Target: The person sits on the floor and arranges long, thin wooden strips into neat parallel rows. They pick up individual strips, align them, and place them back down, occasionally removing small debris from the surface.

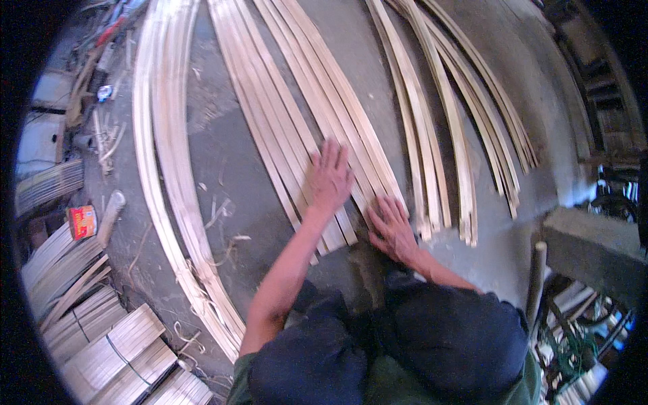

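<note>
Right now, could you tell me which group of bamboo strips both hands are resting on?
The middle group of strips: left hand and right hand lie flat on its near end; the other groups lie untouched.

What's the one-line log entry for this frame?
left hand: flat on strips | right hand: flat on strip ends | floor: concrete

The long pale split-bamboo strips (pixel 317 121) under the two palms look like dry wood, matt and smooth-faced with fibrous edges; the grey concrete floor (pixel 223 155) is rough, dusty and dull; the tied bundles of short flat bamboo slats (pixel 115 344) look equally matt; the small red and orange tin can (pixel 82 221) has a faintly glossy printed skin; the dark blue trousers (pixel 445 337) are soft matt cloth.
</note>
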`<state>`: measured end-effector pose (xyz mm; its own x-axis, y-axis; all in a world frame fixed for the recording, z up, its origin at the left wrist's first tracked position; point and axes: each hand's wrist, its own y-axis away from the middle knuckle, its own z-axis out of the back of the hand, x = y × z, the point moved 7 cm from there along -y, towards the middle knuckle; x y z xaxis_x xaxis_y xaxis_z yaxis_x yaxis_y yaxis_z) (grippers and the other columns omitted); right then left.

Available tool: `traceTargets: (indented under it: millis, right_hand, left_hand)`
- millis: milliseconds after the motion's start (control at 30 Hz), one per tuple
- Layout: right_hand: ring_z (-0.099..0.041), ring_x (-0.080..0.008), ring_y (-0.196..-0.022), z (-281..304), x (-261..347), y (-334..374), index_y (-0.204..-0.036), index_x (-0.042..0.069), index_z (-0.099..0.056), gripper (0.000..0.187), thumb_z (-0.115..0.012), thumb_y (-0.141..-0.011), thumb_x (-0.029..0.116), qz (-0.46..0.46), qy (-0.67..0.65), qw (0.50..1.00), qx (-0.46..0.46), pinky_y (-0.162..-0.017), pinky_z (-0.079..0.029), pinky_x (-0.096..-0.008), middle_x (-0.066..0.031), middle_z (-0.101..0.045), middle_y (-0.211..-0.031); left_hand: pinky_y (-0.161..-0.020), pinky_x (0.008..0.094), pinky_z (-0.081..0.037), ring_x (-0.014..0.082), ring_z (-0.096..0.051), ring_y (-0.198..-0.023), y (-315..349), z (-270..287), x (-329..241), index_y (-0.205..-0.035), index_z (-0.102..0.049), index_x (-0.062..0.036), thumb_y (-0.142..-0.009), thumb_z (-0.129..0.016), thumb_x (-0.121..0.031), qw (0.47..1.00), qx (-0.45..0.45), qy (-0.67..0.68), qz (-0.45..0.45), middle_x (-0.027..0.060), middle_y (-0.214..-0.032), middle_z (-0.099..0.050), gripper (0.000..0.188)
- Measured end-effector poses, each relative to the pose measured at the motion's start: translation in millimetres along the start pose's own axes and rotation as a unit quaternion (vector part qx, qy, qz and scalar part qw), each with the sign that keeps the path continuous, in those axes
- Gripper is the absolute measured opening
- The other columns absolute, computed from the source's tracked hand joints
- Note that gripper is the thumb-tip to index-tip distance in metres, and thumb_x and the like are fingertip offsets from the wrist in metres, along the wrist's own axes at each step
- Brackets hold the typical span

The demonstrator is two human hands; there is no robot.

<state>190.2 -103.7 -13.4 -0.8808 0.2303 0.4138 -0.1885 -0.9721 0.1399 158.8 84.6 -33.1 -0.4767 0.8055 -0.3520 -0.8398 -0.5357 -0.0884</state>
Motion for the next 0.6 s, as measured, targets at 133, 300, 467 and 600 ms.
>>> traceTargets:
  millis: [133, 300, 467, 600]
  right_hand:
    - [-0.027, -0.0407, -0.142, 0.6, -0.6, 1.4, -0.140, 0.006, -0.045, 0.064, -0.066, -0.085, 0.031, -0.004, -0.020, 0.999, -0.031, -0.119, -0.015, -0.0546, -0.0215, -0.032, -0.152]
    - [-0.026, -0.0400, -0.143, -7.2, 1.4, 3.8, -0.140, 0.003, -0.045, 0.066, -0.066, -0.084, 0.029, 0.009, 0.038, 0.999, -0.001, -0.119, -0.015, -0.0547, -0.0207, -0.031, -0.153]
    - [-0.025, -0.0392, -0.144, -9.0, 8.1, -1.2, -0.139, 0.000, -0.046, 0.068, -0.067, -0.081, 0.028, 0.019, 0.041, 0.999, 0.014, -0.119, -0.015, -0.0551, -0.0197, -0.030, -0.153]
    - [-0.028, -0.0400, -0.142, -6.1, 17.1, -3.6, -0.134, 0.000, -0.050, 0.066, -0.069, -0.076, 0.026, 0.053, 0.061, 0.997, -0.010, -0.118, -0.018, -0.0541, -0.0206, -0.036, -0.148]
  left_hand:
    - [-0.120, 0.0513, -0.011, 0.0395, -0.016, -0.147, 2.6, 9.2, 0.7, -0.145, -0.035, 0.0056, -0.086, -0.063, -0.035, 0.997, -0.034, 0.051, 0.056, 0.0255, -0.158, -0.018, 0.077]
    - [-0.121, 0.0506, -0.007, 0.0395, -0.009, -0.149, 1.0, 7.8, 8.0, -0.142, -0.034, 0.0128, -0.083, -0.064, -0.038, 0.987, -0.059, 0.068, 0.131, 0.0248, -0.160, -0.011, 0.084]
    - [-0.121, 0.0501, -0.009, 0.0397, -0.012, -0.148, -2.8, 14.9, 6.6, -0.140, -0.038, 0.0116, -0.083, -0.064, -0.035, 0.990, -0.044, 0.061, 0.120, 0.0251, -0.159, -0.015, 0.078]
    - [-0.115, 0.0505, -0.024, 0.0402, -0.028, -0.142, 3.7, 15.9, 18.5, -0.123, -0.052, 0.0073, -0.084, -0.064, -0.027, 0.974, -0.123, 0.142, 0.129, 0.0236, -0.153, -0.029, 0.053]
